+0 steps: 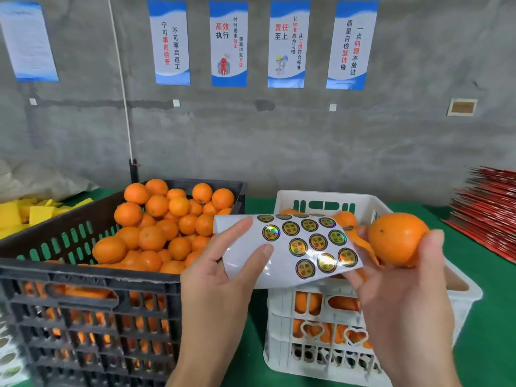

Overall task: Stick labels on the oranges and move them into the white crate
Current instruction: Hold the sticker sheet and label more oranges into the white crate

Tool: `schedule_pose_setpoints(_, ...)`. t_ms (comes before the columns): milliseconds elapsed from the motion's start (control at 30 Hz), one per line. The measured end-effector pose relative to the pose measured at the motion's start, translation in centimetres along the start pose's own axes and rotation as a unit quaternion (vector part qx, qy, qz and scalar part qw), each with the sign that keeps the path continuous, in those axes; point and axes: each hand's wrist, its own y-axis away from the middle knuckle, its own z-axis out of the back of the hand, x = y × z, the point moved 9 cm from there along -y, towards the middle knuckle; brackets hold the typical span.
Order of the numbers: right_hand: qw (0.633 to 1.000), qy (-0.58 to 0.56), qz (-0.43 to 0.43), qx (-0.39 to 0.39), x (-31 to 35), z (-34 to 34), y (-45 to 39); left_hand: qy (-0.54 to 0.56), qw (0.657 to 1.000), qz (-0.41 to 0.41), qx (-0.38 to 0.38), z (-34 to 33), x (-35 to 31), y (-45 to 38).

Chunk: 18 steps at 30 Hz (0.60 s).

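Over the white crate [368, 202], the right hand [402, 291] has its grip round a smooth orange [396, 238], and the left hand [220, 277] pinches the glossy label sheet [287, 247]. Looks early days: the dark crate [92, 280] is heaped full, the white slotted one only part filled, this orange not visibly labelled.

Single head-worn wide-angle view, facing forward and down over the counter [491, 289]. Both crates close below; concrete wall [279, 141] with posters at 12 o'clock, farther back.
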Motion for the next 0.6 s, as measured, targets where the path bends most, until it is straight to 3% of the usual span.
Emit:
schedule_pose_setpoints(100, 0.996, 0.061, 0.011, 0.069, 0.3, -1.3, 0.2, 0.007, 1.0, -0.013, -0.022, 0.3, 0.0, -0.1)
schedule_pose_setpoints(200, 0.985, 0.119, -0.003, 0.129, -0.3, -2.6, 1.1, -0.01, 1.0, -0.014, 0.007, -0.3, 0.0, 0.3)
schedule_pose_setpoints(467, 0.968, 0.198, 0.009, 0.154, -1.5, -4.2, 2.2, -0.077, 0.991, -0.015, 0.111, -0.8, -1.5, 0.4)
schedule_pose_setpoints(600, 0.969, 0.2, 0.026, 0.14, -1.0, -4.1, 2.0, -0.092, 0.988, -0.024, 0.119, -0.8, -1.9, 0.6)
